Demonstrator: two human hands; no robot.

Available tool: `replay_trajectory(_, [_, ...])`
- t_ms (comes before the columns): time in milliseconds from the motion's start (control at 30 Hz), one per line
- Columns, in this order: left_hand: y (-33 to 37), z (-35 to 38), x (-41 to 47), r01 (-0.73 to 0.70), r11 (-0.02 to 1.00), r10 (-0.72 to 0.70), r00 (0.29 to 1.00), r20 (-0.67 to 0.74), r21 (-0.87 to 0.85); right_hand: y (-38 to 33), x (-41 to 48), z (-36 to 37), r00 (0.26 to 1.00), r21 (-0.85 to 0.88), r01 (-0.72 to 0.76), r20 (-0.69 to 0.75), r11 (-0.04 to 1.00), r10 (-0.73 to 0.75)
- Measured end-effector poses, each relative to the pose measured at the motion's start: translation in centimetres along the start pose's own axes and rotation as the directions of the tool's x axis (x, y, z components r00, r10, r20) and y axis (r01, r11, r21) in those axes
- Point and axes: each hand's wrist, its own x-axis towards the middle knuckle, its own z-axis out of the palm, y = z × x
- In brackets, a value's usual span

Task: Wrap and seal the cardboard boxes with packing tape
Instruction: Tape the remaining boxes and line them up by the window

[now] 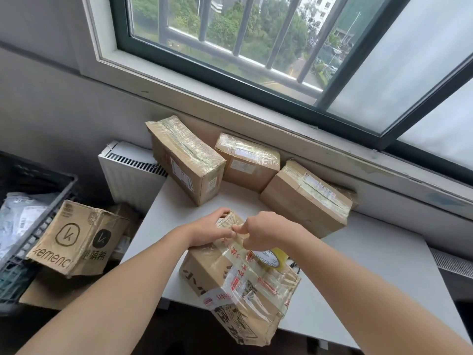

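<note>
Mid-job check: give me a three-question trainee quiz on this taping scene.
1. True or false: the tape roll lies by the window, away from both hands.
2. Is the cardboard box with the K logo on the white table or off it?
3. Which hand is at the tape roll? A: left hand. B: right hand.

Key: 1 false; 2 off it, to the left; 3 B.

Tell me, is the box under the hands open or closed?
Closed. The box has its flaps down, with tape bands crossing it.
</note>
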Motion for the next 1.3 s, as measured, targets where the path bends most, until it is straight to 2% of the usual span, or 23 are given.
replay_trajectory(100, [0.3, 0.2, -0.2, 0.082, 0.963, -0.061, 0.994, 0.089, -0.258, 0.0, 0.1, 0.2, 1.000, -0.011, -0.004, 0.000, 1.000, 0.004])
replay_trajectory(133, [0.3, 0.3, -0.3, 0.107, 0.950, -0.087, 0.993, 0.080, -0.293, 0.0, 0.2, 0.4, 1.000, -0.014, -0.011, -0.003, 1.000, 0.011])
replay_trajectory(167, [0.2, 0.4, -0.1, 0.094, 0.956, -0.085, 0.995, 0.044, -0.278, 0.0, 0.2, 0.4, 1.000, -0.016, -0.014, -0.006, 1.000, 0.014])
replay_trajectory(267, [-0.1, 0.2, 1.3, -0.004, 0.998, -0.002, 0.996, -0.094, -0.066, 0.1, 0.3, 0.5, 1.000, -0.031, -0.013, -0.012, 0.999, 0.013])
replay_trajectory(400, [1.1, 0.0, 1.5, 0.017, 0.991, -0.006, 0.997, -0.079, 0.132, 0.3, 0.5, 0.2, 1.000, -0.017, 0.000, -0.005, 1.000, 0.000])
replay_trajectory(500, [0.6, 0.1, 1.5, 0.025, 0.990, -0.012, 0.995, -0.098, 0.137, 0.4, -0.1, 0.0, 1.000, 0.015, 0.009, -0.013, 1.000, -0.008])
replay_trajectory(600, [0.0, 0.1, 1.4, 0.018, 0.997, -0.009, 0.993, -0.117, 0.072, 1.0, -0.5, 0.3, 0.997, 0.111, 0.011, -0.073, 0.994, -0.003])
replay_trajectory(700, [-0.2, -0.1, 1.0, 0.017, 0.997, -0.010, 0.995, -0.095, 0.070, 2.1, -1.0, 1.6, 0.987, 0.305, 0.012, -0.154, 0.952, 0.037])
replay_trajectory(833, [0.3, -0.4, 0.8, 0.012, 0.988, -0.002, 0.998, -0.064, 0.157, 4.1, -3.3, 4.1, 0.963, 0.547, 0.088, -0.260, 0.832, 0.069])
replay_trajectory(900, [1.0, -0.3, 0.9, 0.000, 0.976, 0.015, 0.998, -0.067, 0.219, 4.7, -4.2, 4.9, 0.955, 0.577, 0.062, -0.272, 0.815, 0.120])
replay_trajectory(1000, [2.1, 0.0, 1.4, -0.018, 0.955, 0.043, 0.996, -0.077, 0.297, 4.7, -4.3, 4.9, 0.962, 0.502, -0.006, -0.232, 0.865, 0.142])
replay_trajectory(1100, [3.4, -0.6, 2.0, -0.036, 0.926, 0.050, 0.998, -0.027, 0.377, 4.4, -4.3, 3.9, 0.952, 0.496, 0.008, -0.270, 0.868, 0.146])
replay_trajectory(1200, [5.1, -2.1, 2.6, -0.013, 0.899, 0.042, 0.998, -0.057, 0.437, 4.4, -4.7, 4.0, 0.923, 0.642, 0.119, -0.353, 0.757, 0.154])
replay_trajectory(1300, [6.0, -2.5, 3.1, 0.077, 0.885, -0.022, 0.992, -0.123, 0.460, 4.8, -4.9, 6.1, 0.896, 0.756, 0.205, -0.400, 0.622, 0.191])
